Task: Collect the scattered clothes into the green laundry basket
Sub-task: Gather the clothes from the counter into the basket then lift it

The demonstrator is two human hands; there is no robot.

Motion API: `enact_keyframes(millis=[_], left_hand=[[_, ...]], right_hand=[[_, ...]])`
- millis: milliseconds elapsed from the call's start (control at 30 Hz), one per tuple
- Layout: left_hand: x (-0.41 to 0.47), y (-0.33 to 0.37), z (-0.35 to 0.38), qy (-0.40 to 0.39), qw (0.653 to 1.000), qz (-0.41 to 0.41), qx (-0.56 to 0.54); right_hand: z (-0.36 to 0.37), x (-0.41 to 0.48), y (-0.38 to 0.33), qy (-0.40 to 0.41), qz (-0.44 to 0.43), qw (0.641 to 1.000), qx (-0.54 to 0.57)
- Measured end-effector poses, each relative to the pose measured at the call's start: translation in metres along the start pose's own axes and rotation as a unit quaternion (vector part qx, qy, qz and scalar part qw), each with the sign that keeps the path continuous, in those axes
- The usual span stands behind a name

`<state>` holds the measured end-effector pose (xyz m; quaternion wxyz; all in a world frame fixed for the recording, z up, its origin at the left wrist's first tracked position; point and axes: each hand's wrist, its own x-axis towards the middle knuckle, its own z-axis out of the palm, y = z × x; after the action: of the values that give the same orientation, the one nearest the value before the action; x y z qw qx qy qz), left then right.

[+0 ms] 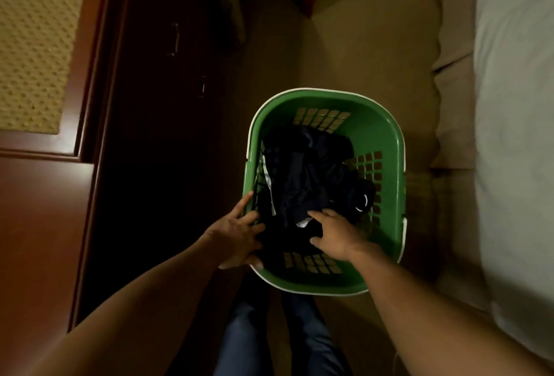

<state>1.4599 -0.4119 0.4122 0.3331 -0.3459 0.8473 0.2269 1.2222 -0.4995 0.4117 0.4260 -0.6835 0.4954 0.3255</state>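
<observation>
A green laundry basket point(386, 141) with a white rim stands on the beige floor in front of me. Dark clothes point(305, 174) lie bunched inside it, with a bit of white cloth showing near the front. My left hand point(236, 233) reaches over the basket's near left rim, fingers spread and touching the dark cloth. My right hand point(332, 233) is inside the basket with its fingers extended and pressing down on the pile. Neither hand plainly grips anything.
A dark wooden cabinet point(168, 105) with metal handles stands close on the left. A bed with a white sheet point(515, 105) and beige skirt runs along the right. The floor strip between them is narrow. My legs in jeans point(269, 339) are below the basket.
</observation>
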Motion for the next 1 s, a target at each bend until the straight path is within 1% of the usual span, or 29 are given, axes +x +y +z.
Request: enact_keyframes(millis=[133,267,433,533,600,667,700,833,1000], left_hand=[[-0.004,0.005,0.0,0.01,1.0,-0.011,0.009],[-0.01,0.014,-0.003,0.01,0.999,-0.035,0.016],[-0.023,0.031,-0.016,-0.006,0.997,-0.079,-0.022],[-0.033,0.041,-0.03,0.002,0.992,-0.1,-0.078],[-0.042,0.045,-0.039,0.046,0.975,-0.137,-0.166],[-0.059,0.049,-0.053,0.111,0.943,-0.178,-0.259],[-0.069,0.05,-0.06,0.142,0.928,-0.193,-0.285],[-0.112,0.052,-0.093,0.224,0.887,-0.243,-0.323],[-0.153,0.052,-0.132,0.3,0.852,-0.266,-0.338]], right_hand=[[-0.008,-0.025,0.002,0.064,-0.02,0.998,0.017],[-0.019,-0.045,0.0,0.092,-0.022,0.995,0.029],[-0.027,-0.071,-0.01,0.121,-0.03,0.992,0.037],[-0.032,-0.088,-0.016,0.138,-0.032,0.989,0.042],[-0.036,-0.1,-0.021,0.147,-0.032,0.988,0.041],[-0.042,-0.118,-0.027,0.158,-0.031,0.986,0.05],[-0.046,-0.128,-0.031,0.163,-0.033,0.985,0.054],[-0.059,-0.168,-0.047,0.195,-0.054,0.976,0.074],[-0.069,-0.218,-0.062,0.248,-0.09,0.959,0.101]])
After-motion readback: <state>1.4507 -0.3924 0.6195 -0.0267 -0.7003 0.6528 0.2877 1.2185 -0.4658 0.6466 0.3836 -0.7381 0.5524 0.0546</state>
